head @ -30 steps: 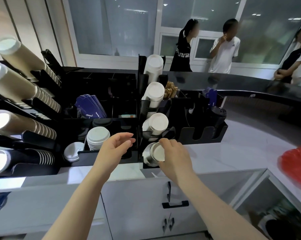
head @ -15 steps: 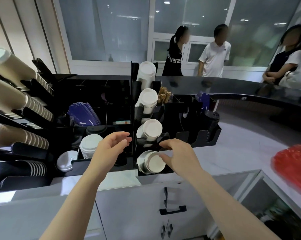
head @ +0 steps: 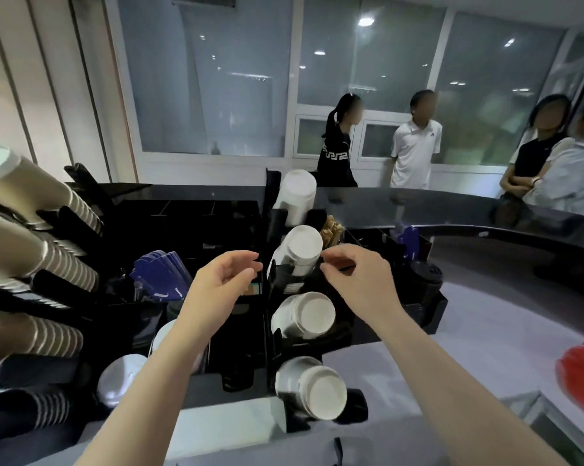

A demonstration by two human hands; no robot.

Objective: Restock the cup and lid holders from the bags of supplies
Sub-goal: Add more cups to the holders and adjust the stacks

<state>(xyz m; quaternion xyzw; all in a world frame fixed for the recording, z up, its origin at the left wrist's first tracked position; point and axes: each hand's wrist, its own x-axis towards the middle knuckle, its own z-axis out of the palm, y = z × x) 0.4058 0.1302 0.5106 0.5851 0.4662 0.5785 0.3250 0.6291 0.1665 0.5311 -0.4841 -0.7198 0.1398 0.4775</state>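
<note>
A black cup holder (head: 274, 334) in the middle carries several slanted stacks of white cups. The second stack from the top (head: 300, 248) lies between my hands. My left hand (head: 221, 285) hovers just left of that stack, fingers curled and apart, holding nothing. My right hand (head: 358, 280) hovers just right of it, fingers loosely bent, empty. Below sit the third stack (head: 305, 316) and the lowest stack (head: 314, 388). White lids (head: 121, 378) lie in the black lid tray under my left forearm.
Ribbed brown cup stacks (head: 32, 243) stick out of a rack at far left. Blue sleeves (head: 161, 275) stand in a black organiser. Black lids (head: 426, 280) sit at its right end. A red bag (head: 583, 378) lies at far right. Several people stand behind the dark counter (head: 452, 210).
Both hands rose from the lowest cup stack to the second stack from the top. The camera tilted upward and closer to the holder.
</note>
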